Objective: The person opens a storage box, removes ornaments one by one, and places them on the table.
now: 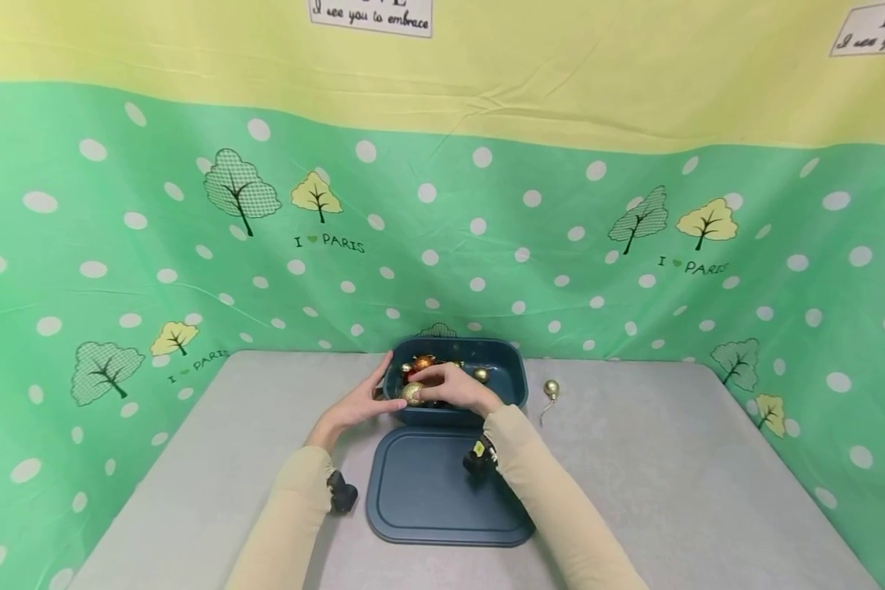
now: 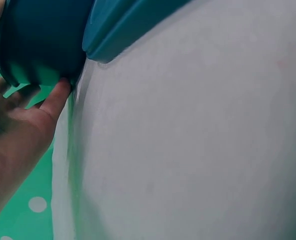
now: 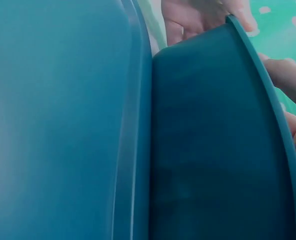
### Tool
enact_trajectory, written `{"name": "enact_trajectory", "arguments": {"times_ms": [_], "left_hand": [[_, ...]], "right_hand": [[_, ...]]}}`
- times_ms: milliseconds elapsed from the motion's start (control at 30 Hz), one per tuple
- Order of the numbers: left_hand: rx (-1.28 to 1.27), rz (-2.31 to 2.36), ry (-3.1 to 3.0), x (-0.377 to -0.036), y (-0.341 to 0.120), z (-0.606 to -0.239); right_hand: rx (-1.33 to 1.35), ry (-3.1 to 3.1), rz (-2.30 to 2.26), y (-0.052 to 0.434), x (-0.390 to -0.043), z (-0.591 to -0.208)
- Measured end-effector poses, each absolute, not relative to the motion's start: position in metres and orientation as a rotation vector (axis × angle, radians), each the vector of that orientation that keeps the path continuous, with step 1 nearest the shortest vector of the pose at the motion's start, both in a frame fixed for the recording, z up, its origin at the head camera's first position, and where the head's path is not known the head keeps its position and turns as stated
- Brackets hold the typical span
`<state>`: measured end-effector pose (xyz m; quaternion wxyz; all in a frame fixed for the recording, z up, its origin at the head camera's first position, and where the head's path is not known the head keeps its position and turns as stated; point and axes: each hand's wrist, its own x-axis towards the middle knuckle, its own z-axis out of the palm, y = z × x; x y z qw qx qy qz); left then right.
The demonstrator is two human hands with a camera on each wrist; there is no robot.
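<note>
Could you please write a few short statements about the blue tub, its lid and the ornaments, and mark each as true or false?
1. The dark blue plastic tub holds several shiny ball ornaments. True.
2. The flat dark blue lid is closed on the tub. False: it lies on the grey table in front of the tub.
3. The left hand rests against the tub's left outer wall. True.
4. The small gold ball ornament with a string lies inside the tub. False: it lies on the table right of the tub.
5. The right hand rests on the lid. False: it reaches into the tub, by a glittery gold ball.
</note>
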<state>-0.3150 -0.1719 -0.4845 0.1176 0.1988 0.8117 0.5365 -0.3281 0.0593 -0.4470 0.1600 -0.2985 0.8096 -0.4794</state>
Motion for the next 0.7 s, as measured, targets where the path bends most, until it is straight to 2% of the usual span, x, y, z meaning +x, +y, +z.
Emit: {"name": "enact_trajectory", "arguments": {"times_ms": [533,700], "left_hand": [[0.560,1.574,2.379,-0.314,-0.174,-0.484],[0.561,1.580,2.340,-0.308,-0.170,-0.472]], "right_hand": [[-0.751,2.323,-1.544,0.085,-0.317,-0.445],[-0.799,2.374,-1.542,0.093,-0.312,-0.445]]}}
